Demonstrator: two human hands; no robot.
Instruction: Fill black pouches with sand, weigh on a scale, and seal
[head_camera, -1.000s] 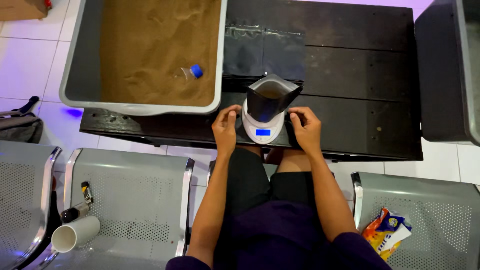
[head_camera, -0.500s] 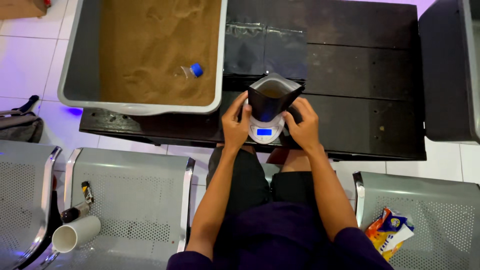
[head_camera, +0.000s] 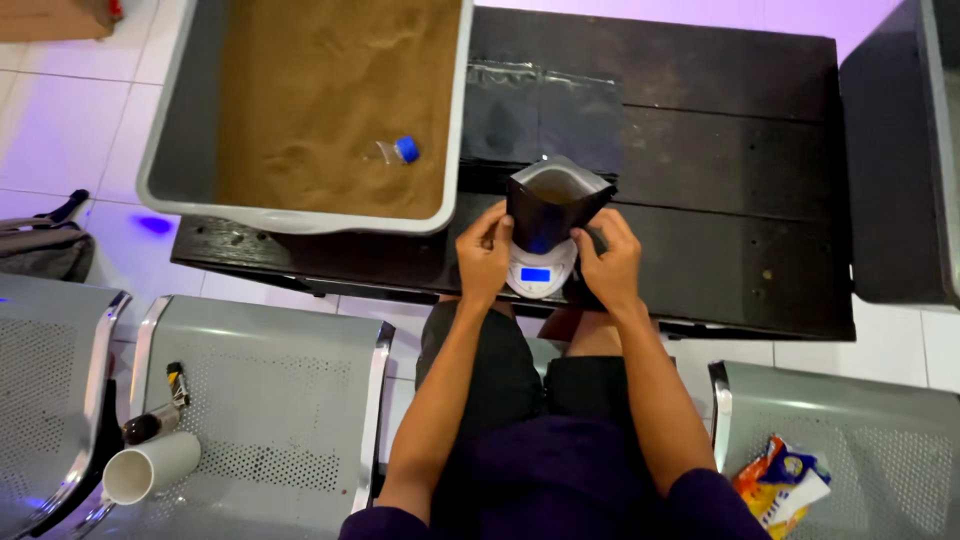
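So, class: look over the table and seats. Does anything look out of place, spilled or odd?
One oddity: a small blue-capped bottle lies on its side, half sunk in the brown powder in the grey tub. No spill shows on the table. Both hands, left and right, hold the black pouch upright on the scale.

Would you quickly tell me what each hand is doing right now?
Left hand: closed on the black pouch, left side.
Right hand: closed on its right side.

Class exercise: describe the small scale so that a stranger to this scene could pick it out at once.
Find the dark wooden table. At its near edge, between the left hand and right hand, sits a small white scale under an open black pouch. Only it has a glowing blue display.
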